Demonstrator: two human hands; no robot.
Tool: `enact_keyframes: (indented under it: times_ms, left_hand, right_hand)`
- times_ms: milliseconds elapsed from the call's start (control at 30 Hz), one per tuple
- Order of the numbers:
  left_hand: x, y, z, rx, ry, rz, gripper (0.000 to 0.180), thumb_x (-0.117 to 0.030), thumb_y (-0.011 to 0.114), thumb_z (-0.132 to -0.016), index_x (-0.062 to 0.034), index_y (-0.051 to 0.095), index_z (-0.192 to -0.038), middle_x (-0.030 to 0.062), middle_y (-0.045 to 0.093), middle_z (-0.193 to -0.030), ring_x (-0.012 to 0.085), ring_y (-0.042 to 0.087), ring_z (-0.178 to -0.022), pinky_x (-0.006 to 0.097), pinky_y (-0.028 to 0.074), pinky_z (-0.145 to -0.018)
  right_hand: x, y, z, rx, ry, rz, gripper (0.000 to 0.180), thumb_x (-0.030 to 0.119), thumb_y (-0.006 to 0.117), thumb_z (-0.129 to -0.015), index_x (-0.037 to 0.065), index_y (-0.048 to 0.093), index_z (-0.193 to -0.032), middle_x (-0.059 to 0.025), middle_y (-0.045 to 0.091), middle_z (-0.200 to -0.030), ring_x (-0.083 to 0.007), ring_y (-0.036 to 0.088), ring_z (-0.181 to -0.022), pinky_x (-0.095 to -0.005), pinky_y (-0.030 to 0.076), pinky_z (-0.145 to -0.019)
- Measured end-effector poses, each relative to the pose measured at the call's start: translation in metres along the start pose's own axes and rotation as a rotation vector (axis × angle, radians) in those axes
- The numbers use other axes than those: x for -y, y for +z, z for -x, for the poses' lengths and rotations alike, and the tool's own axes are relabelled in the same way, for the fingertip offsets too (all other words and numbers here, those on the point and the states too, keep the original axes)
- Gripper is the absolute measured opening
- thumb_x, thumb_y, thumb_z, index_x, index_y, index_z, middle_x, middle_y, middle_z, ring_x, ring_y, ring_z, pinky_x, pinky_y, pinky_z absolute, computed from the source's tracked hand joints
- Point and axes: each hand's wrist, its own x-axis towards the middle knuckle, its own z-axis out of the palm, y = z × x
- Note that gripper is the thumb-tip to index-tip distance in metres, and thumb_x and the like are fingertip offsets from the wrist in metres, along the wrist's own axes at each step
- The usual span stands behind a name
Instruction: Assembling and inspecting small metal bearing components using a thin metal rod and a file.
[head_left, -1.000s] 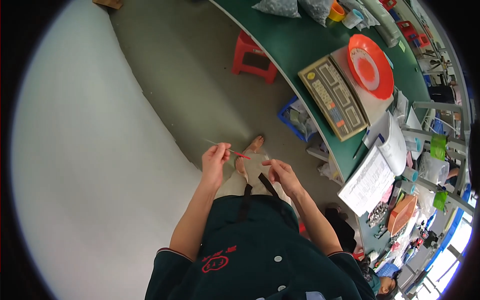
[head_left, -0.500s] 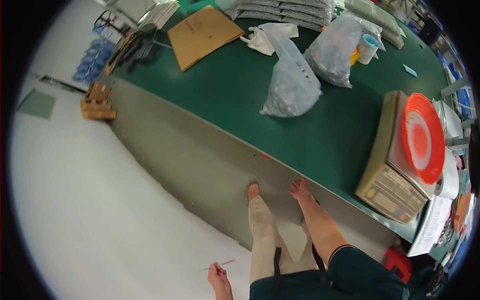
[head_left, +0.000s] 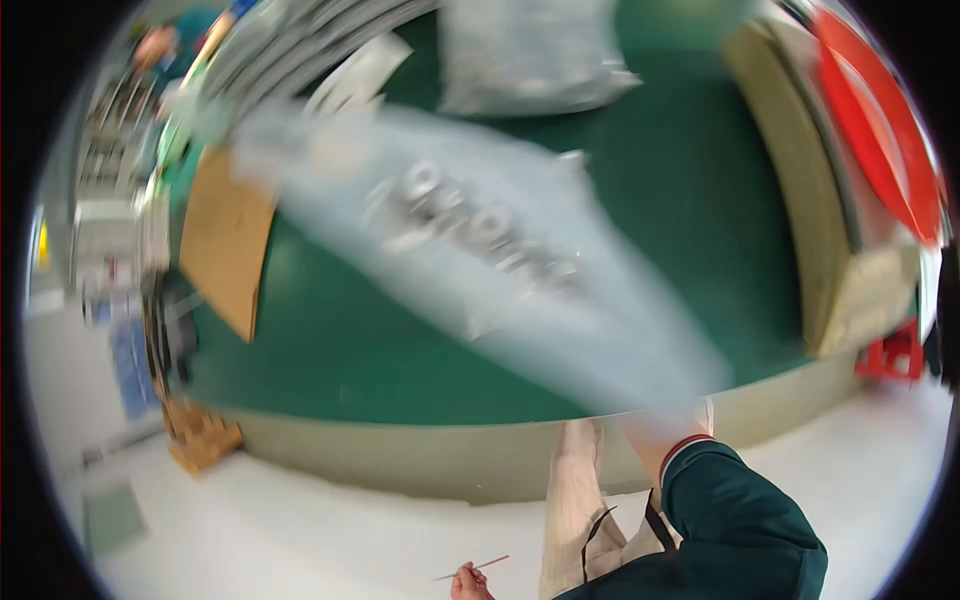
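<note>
While the left hand (head_left: 468,585) pinches a red-ended stick (head_left: 493,562), a translucent plastic bag (head_left: 470,270) looms blurred over the worktop (head_left: 340,375); right hand obscured, grip I can't tell; best support the bag's loaded middle.

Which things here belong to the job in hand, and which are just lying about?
Likely in use:
left hand, gripping a thin stick
blurred translucent bag; right hand hidden, so its grip is unclear

Seemingly just lying about:
brown cardboard
second bag
beige scale
red dish
</note>
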Motion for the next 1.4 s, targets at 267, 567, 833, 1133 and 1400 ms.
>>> enact_keyframes:
  times_ms: [267,567,833,1133,1400]
  left_hand:
    - [-0.053,0.053,-0.021,0.306,0.207,-0.255,0.015,-0.018,0.056,-0.087,-0.0040,0.057,-0.081,-0.0001,0.049,-0.069,0.0087,0.040,-0.059,0.023,0.035,-0.054]
    - [-0.043,0.062,-0.006,0.555,0.974,-0.938,0.018,-0.012,0.064,-0.074,-0.0008,0.061,-0.088,0.0107,0.054,-0.065,0.0238,0.053,-0.057,0.034,0.045,-0.053]
    - [-0.009,0.133,0.083,0.513,0.567,-0.893,0.019,-0.012,0.057,-0.079,-0.0030,0.051,-0.063,0.0041,0.049,-0.057,0.0169,0.044,-0.053,0.033,0.037,-0.050]
    - [0.018,0.252,0.320,0.788,1.480,-1.091,0.022,-0.017,0.055,-0.086,0.0013,0.058,-0.074,0.0124,0.055,-0.065,0.0209,0.045,-0.056,0.034,0.041,-0.055]
    - [0.039,0.424,0.578,1.450,1.649,-0.819,0.008,0.002,0.056,-0.081,0.0010,0.063,-0.086,0.0114,0.059,-0.078,0.0210,0.056,-0.069,0.027,0.045,-0.061]
  right_hand:
    - [0.027,0.028,-0.029,-0.230,-0.257,-0.263,0.056,0.058,0.045,-0.083,0.008,0.059,-0.105,-0.0106,0.062,-0.095,-0.0224,0.058,-0.094,-0.0368,0.043,-0.081]
    - [0.071,-0.178,0.080,-0.321,-0.214,-0.018,0.063,0.060,0.042,-0.083,0.003,0.064,-0.066,-0.0095,0.061,-0.066,-0.0180,0.058,-0.065,-0.0326,0.044,-0.068]
    - [0.126,-0.435,0.147,-0.458,-0.305,-0.092,0.065,0.063,0.037,-0.082,0.006,0.066,-0.071,-0.0109,0.065,-0.073,-0.0274,0.063,-0.077,-0.0378,0.046,-0.073]
    - [0.189,-0.700,0.191,-0.659,-0.474,-0.800,0.056,0.054,0.050,-0.083,0.013,0.043,-0.046,0.0027,0.039,-0.043,-0.0099,0.033,-0.037,-0.0284,0.022,-0.039]
    - [0.266,-0.883,0.182,-0.657,-0.703,-1.108,0.047,0.049,0.042,-0.090,0.007,0.058,-0.105,-0.0047,0.062,-0.091,-0.0145,0.058,-0.080,-0.0304,0.048,-0.067]
